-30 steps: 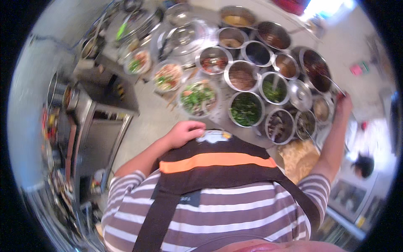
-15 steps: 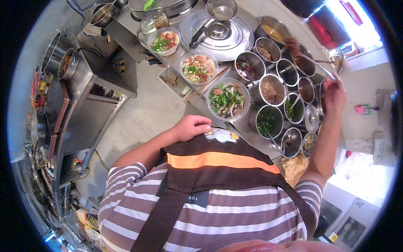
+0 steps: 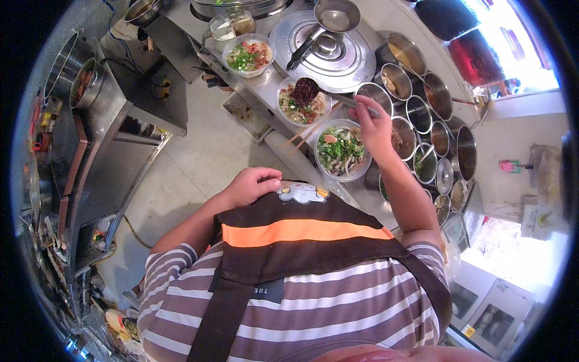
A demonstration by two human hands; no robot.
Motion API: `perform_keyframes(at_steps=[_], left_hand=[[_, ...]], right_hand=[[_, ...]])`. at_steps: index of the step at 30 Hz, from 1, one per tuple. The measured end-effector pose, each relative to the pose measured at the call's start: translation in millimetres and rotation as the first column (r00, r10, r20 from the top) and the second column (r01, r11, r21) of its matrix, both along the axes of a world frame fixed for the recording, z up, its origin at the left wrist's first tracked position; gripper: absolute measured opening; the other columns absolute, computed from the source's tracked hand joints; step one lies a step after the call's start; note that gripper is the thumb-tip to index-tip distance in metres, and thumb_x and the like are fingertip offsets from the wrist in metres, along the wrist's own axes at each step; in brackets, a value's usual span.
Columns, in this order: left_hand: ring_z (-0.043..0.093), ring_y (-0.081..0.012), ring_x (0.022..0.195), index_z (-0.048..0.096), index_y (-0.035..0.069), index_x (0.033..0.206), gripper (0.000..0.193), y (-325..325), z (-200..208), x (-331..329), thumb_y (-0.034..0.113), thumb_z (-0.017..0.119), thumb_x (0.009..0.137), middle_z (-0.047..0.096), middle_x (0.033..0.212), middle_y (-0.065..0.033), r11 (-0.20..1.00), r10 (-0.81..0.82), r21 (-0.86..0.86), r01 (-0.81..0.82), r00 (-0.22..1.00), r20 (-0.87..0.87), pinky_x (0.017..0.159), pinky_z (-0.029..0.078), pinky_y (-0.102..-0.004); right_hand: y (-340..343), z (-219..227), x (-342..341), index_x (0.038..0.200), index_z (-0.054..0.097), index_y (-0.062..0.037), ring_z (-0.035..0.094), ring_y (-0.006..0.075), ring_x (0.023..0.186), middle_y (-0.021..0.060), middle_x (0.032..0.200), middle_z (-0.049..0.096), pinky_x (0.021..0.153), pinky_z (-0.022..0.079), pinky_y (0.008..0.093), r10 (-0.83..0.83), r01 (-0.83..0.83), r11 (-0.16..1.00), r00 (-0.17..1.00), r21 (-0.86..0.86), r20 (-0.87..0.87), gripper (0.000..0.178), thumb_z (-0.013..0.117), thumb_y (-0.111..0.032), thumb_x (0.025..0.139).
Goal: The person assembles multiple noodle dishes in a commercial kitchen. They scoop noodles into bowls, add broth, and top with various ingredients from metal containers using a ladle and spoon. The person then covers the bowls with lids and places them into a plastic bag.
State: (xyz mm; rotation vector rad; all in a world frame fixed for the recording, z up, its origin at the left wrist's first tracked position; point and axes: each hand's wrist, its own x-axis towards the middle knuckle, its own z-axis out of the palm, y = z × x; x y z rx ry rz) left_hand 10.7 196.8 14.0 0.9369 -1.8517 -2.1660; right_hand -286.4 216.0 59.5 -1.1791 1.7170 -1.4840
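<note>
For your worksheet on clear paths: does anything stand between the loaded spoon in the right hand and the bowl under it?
Nothing visible does. The right hand holds the spoon, heaped with dark red flakes, directly over the middle bowl; only open air shows between them. The left hand rests by the apron, well clear.

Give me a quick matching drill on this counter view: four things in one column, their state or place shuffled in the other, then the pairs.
Things:
1. right hand
2. left hand
3. ladle
4. large round lid

States or places:
A. loosely curled and holding nothing, by the apron's top edge
B. heaped with dark red bits over the middle bowl
C. gripping the long ladle handle, above the near bowl of greens
D. lying flat with a small saucepan on top of it

Pairs: 1-C, 2-A, 3-B, 4-D
</note>
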Motion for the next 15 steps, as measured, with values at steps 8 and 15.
perform_keyframes(at_steps=[8, 15], left_hand=[[0.054, -0.0136, 0.088, 0.053, -0.004, 0.105, 0.037, -15.0, -4.5, 11.8, 0.023, 0.057, 0.079, 0.059, 0.097, -0.0099, 0.999, -0.033, -0.011, 0.033, 0.999, -0.024, 0.078, 0.042, -0.026], [0.054, -0.013, 0.088, 0.053, -0.004, 0.104, 0.036, -17.9, -5.3, 15.7, 0.022, 0.057, 0.079, 0.059, 0.097, -0.0094, 0.999, -0.029, 0.014, 0.029, 0.999, -0.029, 0.077, 0.042, -0.0257]], right_hand=[[7.9, 12.4, 16.3, 0.096, 0.057, 0.002, 0.06, 0.0166, 0.073, 0.0129, 0.081, 0.061, 0.063, 0.046, 0.023, 0.063, -0.106, 0.993, 0.863, -0.057, -0.501, 0.017, 0.051, -0.002, 0.08], [7.9, 1.8, 17.0, 0.097, 0.057, 0.0012, 0.058, 0.0119, 0.074, 0.0106, 0.082, 0.06, 0.058, 0.046, 0.0216, -0.056, 0.05, 0.998, 0.98, -0.037, -0.191, 0.017, 0.051, -0.005, 0.082]])
